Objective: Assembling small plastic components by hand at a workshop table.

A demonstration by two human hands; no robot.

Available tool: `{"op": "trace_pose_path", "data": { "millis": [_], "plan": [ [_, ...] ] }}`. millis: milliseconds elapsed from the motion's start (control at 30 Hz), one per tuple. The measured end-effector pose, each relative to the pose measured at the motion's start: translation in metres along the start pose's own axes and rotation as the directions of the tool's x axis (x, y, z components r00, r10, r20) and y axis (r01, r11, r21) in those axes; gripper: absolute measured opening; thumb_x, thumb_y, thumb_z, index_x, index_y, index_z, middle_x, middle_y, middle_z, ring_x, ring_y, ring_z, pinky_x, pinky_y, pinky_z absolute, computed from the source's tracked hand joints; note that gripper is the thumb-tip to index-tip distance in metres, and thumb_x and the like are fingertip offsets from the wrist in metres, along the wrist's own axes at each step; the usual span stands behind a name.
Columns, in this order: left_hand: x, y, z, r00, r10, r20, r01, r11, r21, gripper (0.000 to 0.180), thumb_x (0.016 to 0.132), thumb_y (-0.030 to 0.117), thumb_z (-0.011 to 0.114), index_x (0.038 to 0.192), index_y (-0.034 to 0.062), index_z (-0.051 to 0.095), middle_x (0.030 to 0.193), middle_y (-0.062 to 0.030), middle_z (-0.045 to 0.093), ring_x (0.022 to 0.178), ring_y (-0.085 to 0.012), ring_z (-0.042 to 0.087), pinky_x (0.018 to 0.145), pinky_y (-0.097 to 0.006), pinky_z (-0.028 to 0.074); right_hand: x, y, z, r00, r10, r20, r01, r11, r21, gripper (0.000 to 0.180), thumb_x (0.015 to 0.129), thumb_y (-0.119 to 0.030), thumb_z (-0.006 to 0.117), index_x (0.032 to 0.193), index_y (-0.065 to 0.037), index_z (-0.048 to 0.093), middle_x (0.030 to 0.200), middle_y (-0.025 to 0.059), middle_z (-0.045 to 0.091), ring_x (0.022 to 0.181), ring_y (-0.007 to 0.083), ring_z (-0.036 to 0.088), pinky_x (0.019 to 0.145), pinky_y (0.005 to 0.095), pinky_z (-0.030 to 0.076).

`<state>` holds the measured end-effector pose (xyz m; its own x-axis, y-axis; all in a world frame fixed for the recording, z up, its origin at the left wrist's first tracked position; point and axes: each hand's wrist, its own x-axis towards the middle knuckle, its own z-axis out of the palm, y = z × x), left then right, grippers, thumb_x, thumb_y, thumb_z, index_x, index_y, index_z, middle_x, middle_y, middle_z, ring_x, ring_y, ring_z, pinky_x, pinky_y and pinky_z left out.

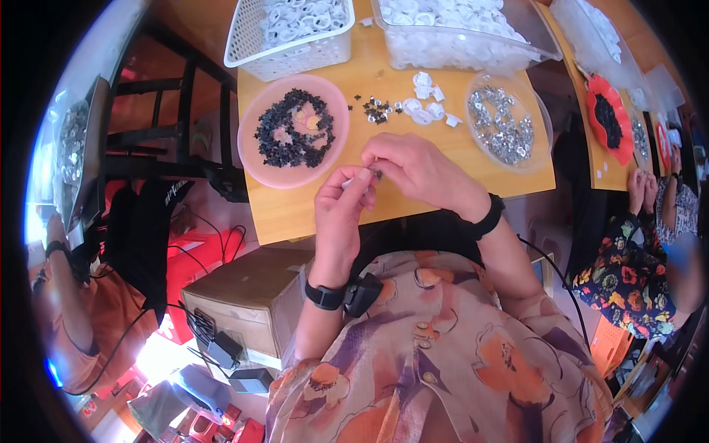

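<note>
My left hand (338, 214) pinches a small white plastic part (347, 184) between thumb and fingers, over the near edge of the yellow table. Right beside it, my right hand (419, 170) has its fingertips closed on a tiny dark piece (378, 175), close against the white part; whether the two touch I cannot tell. To the left, a pink plate (255, 164) holds many small black star-like pieces (275, 140). Beyond my hands lie loose black pieces (377, 112) and several white parts (422, 112). On the right, a clear round dish (545, 136) contains shiny silvery pieces (509, 142).
A white perforated basket (303, 59) and a clear bin (458, 57), both full of white parts, stand at the table's far side. A cardboard box (236, 292) sits below left. Other people work at both sides; a red dish (624, 140) lies on the right-hand table.
</note>
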<state>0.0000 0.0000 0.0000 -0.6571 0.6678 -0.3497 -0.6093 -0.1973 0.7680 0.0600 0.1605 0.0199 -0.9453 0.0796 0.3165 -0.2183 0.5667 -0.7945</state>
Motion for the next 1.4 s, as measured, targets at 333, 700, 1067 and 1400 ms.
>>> {"op": "trace_pose_path", "data": {
  "millis": [333, 700, 1067, 1400],
  "plan": [
    [0.026, -0.035, 0.006, 0.992, 0.055, -0.114, -0.067, 0.992, -0.104, 0.011, 0.091, 0.014, 0.061, 0.096, 0.0042, 0.064, 0.086, -0.0026, 0.063, 0.069, -0.0071, 0.053, 0.064, -0.02, 0.042, -0.024, 0.028, 0.008, 0.868, 0.392, -0.304, -0.372, 0.92, 0.124, 0.007, 0.084, -0.007, 0.058, 0.086, 0.0, 0.059, 0.072, 0.0171, 0.063, 0.066, 0.0313, 0.063, 0.06, 0.0373, 0.049],
    [-0.025, -0.022, -0.03, 0.996, -0.005, -0.089, 0.028, 0.965, 0.26, 0.014, 0.091, 0.01, 0.059, 0.102, 0.003, 0.064, 0.085, -0.0021, 0.064, 0.069, -0.0055, 0.053, 0.062, -0.018, 0.04, -0.163, 0.009, 0.021, 0.645, 0.712, -0.277, -0.48, 0.66, 0.578, 0.012, 0.089, -0.011, 0.064, 0.092, 0.001, 0.064, 0.084, 0.0031, 0.064, 0.074, 0.0089, 0.061, 0.067, 0.0211, 0.049],
    [-0.022, -0.032, -0.035, 0.99, 0.14, -0.032, -0.109, 0.876, 0.471, 0.016, 0.095, 0.016, 0.055, 0.102, 0.0022, 0.059, 0.091, -0.0047, 0.06, 0.069, -0.0081, 0.046, 0.062, -0.021, 0.035, -0.206, 0.012, 0.04, 0.901, 0.42, -0.107, -0.36, 0.863, 0.355, 0.013, 0.079, -0.019, 0.068, 0.085, -0.008, 0.068, 0.091, 0.0082, 0.064, 0.109, 0.0274, 0.052, 0.092, 0.0375, 0.042],
    [-0.023, -0.03, -0.028, 0.99, 0.119, -0.072, -0.067, 0.862, 0.503, 0.019, 0.094, 0.015, 0.055, 0.104, -0.0004, 0.057, 0.094, -0.006, 0.06, 0.079, -0.0111, 0.054, 0.072, -0.023, 0.041, -0.215, 0.0, 0.058, 0.955, 0.268, 0.129, -0.274, 0.961, 0.033, 0.014, 0.08, -0.02, 0.065, 0.085, -0.007, 0.069, 0.096, 0.01, 0.068, 0.135, 0.0354, 0.031, 0.113, 0.0489, 0.023]
  ]
}}
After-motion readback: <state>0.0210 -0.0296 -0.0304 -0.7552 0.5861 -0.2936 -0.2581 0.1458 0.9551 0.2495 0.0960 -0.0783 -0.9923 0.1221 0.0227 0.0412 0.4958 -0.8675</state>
